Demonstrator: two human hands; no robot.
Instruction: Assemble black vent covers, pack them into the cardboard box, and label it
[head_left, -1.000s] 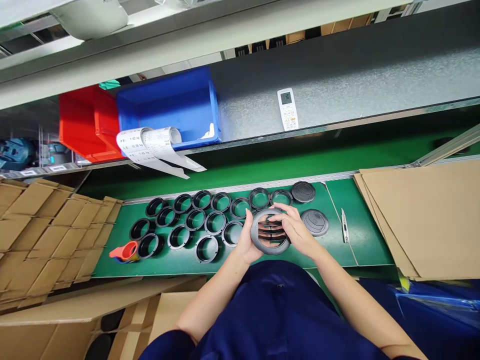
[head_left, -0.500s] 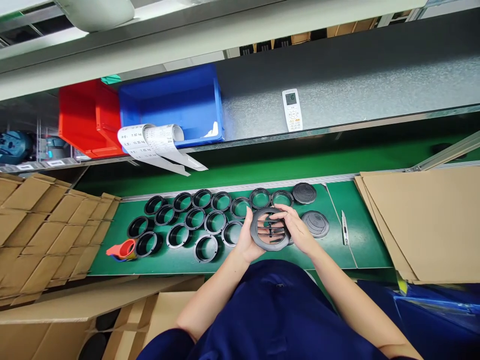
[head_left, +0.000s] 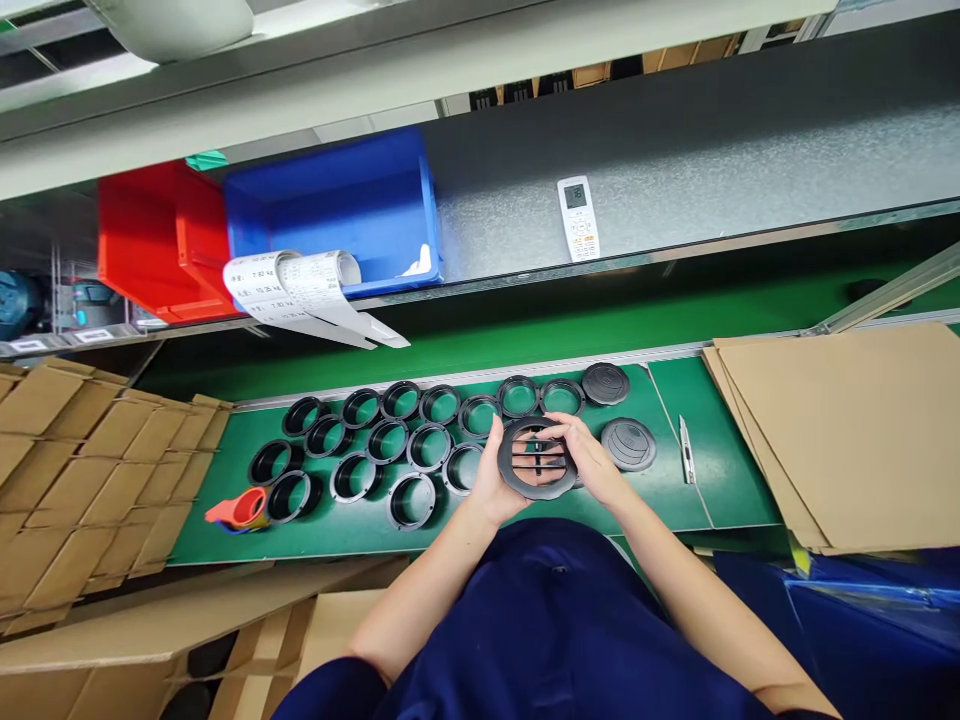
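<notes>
Both my hands hold a black round vent grille with louvre slats (head_left: 537,458) above the green work mat (head_left: 450,505). My left hand (head_left: 491,475) grips its left rim, and my right hand (head_left: 586,458) has its fingers on the upper right rim. Several black plastic rings (head_left: 386,441) stand in rows left of my hands. Two dark round caps lie to the right, one (head_left: 605,384) at the far edge and one (head_left: 628,444) next to my right hand.
A utility knife (head_left: 684,450) lies right of the caps, and an orange-red plastic object (head_left: 238,510) sits left of the rings. Flattened cardboard (head_left: 825,430) and stacked cardboard (head_left: 97,470) flank the mat. Beyond stand a blue bin (head_left: 337,205), a red bin (head_left: 157,240), printed paper sheets (head_left: 289,290) and a white remote control (head_left: 578,218).
The grille has turned in my hands from a tilted oval to a flatter face-up position, with its slats now level across the ring. The whole scene has shifted slightly left in view.
</notes>
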